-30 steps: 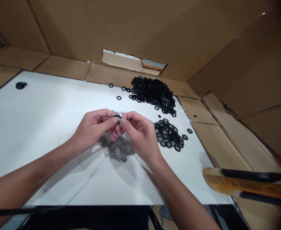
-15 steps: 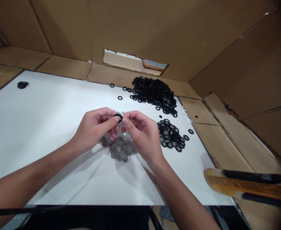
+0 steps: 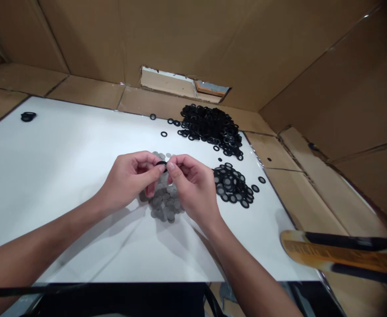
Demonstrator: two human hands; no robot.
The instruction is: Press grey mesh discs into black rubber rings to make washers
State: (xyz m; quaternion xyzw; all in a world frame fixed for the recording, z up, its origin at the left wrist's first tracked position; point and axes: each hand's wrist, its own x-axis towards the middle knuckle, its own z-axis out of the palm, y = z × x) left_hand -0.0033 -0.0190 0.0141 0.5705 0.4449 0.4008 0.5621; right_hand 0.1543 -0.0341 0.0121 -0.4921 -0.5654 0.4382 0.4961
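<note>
Amber strip [image 3: 307,252] at right: blurred, lettering-like marks, unreadable. No legible text.

1. We see only part of the black ring [image 3: 161,163]; fingertips [image 3: 170,166] cover the rest.
2. The left hand [image 3: 127,178] and right hand [image 3: 196,189] hide some grey discs [image 3: 165,207] from us.
3. We can't read the blurred yellow strip [image 3: 332,253], cut off at right.
</note>
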